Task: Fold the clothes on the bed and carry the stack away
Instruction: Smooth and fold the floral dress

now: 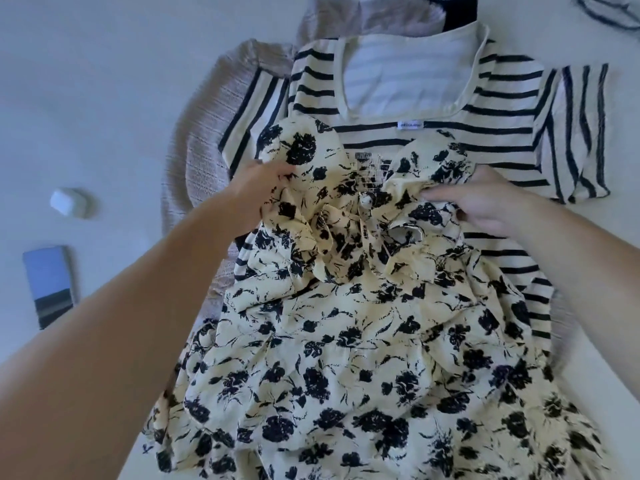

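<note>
A cream dress with black flowers (346,341) lies spread over a cream top with dark stripes (433,98) on the white bed (104,81). Under both lies a beige knitted garment (204,140), showing at the left. My left hand (258,188) grips the dress at its left shoulder, fingers tucked into the fabric. At the right shoulder of the dress my right hand (485,202) holds the bunched cloth, fingers curled over it. The dress's upper part is crumpled between the two hands.
A small white case (67,201) and a phone (48,285) lie on the bed to the left. A dark garment (460,12) peeks out at the top, and another striped piece (609,8) lies at the top right corner.
</note>
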